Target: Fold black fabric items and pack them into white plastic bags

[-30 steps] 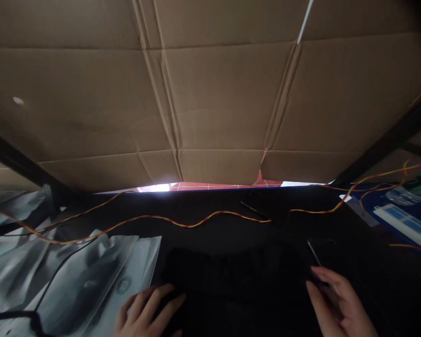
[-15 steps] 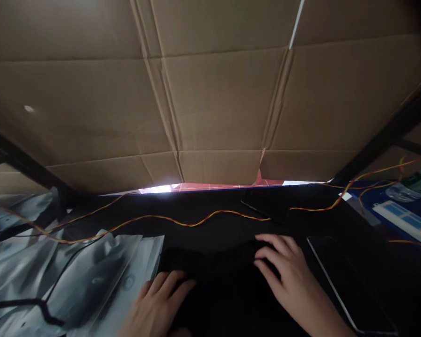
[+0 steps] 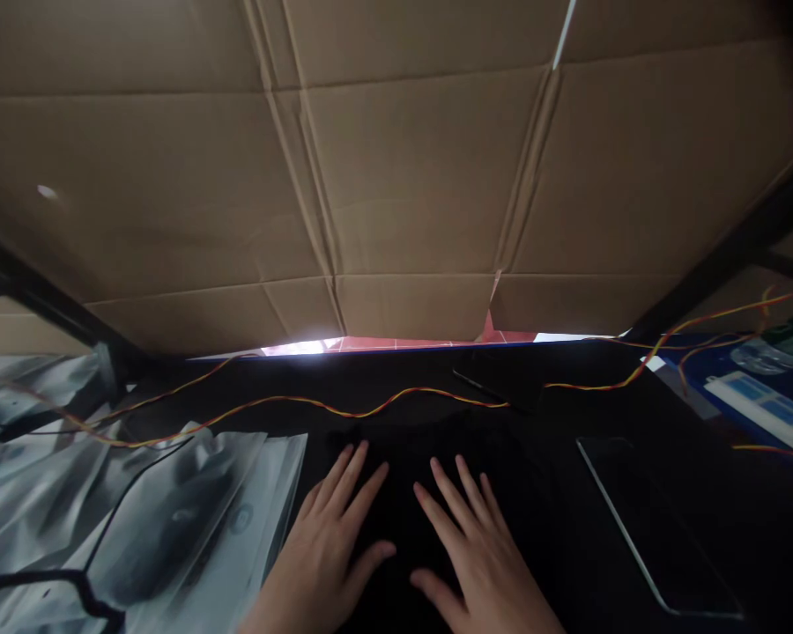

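My left hand (image 3: 323, 546) lies flat with its fingers spread, right beside the plastic bags. My right hand (image 3: 479, 555) is likewise spread out, a short way to its right, both thumbs pointing inward. Under both palms is something deep black (image 3: 400, 493) that looks like cloth; its edges blend into the black tabletop (image 3: 383, 379). Neither hand grips anything. To the right of my right hand lies a phone or tablet with a dark screen (image 3: 661, 528). Left of my left hand are clear plastic bags (image 3: 165, 519) with grey and white contents.
Brown cardboard (image 3: 410, 185) closes off the back and top between dark metal bars (image 3: 720, 238). A twisted red and yellow wire (image 3: 357, 414) crosses behind my hands, by another dark flat device (image 3: 495, 379). A bottle (image 3: 773, 348) and a white-blue item (image 3: 767, 409) sit at right.
Both hands have moved closer together and flattened, with fingers spreading out. The left went forward and right, the right came inward. The view has tilted slightly.
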A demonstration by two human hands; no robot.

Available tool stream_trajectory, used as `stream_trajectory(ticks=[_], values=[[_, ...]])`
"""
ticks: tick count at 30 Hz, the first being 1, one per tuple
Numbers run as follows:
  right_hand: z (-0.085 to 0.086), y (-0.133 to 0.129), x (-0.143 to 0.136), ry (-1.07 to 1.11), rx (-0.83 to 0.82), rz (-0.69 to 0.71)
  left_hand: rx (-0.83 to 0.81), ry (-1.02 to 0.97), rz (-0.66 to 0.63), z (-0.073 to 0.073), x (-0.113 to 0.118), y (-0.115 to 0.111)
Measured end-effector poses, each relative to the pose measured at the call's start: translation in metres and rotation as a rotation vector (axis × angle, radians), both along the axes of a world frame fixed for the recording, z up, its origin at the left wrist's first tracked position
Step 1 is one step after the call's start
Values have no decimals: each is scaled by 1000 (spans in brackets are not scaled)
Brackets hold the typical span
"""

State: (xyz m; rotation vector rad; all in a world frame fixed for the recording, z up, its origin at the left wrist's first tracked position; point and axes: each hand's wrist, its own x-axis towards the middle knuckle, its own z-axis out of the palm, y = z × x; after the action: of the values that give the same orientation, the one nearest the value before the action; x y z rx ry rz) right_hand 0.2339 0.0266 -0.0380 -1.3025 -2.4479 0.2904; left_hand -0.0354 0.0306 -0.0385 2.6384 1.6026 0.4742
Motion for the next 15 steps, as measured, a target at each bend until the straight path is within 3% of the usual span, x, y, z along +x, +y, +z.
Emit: stream_trajectory(ticks=[3, 6, 11, 15], values=[[-5, 1, 13, -61, -116, 43, -116, 60, 86, -8, -2, 4], [3, 6, 23, -61, -140, 80, -194, 92, 108, -7, -2, 7], [19, 28, 21, -38, -19, -67, -11, 93, 89, 10, 3, 17], [6, 54, 17, -74, -47, -74, 63, 123, 93, 4, 6, 29]])
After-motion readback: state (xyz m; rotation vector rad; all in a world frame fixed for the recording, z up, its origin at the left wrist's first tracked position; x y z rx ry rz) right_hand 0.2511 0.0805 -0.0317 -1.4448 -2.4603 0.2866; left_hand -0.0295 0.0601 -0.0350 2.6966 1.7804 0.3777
